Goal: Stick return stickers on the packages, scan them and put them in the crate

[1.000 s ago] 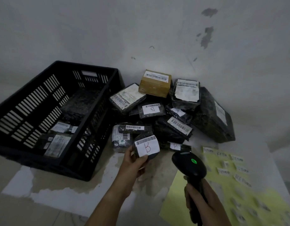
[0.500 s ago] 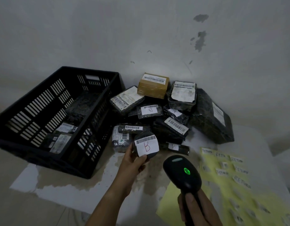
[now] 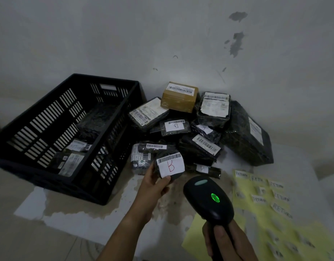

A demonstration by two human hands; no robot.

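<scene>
- Since a second ago my barcode scanner (image 3: 207, 198) has slid slightly left and lower; the package (image 3: 170, 164) has barely moved.
- My left hand (image 3: 154, 185) pinches the small black package, thumb on the lower edge of its white "B" label, fingers behind.
- My right hand (image 3: 228, 243) is wrapped round the scanner's handle; its green light glows.
- The package sits before the pile (image 3: 200, 129), right of the crate (image 3: 49, 176), just up-left of the scanner head, not touching.
</scene>
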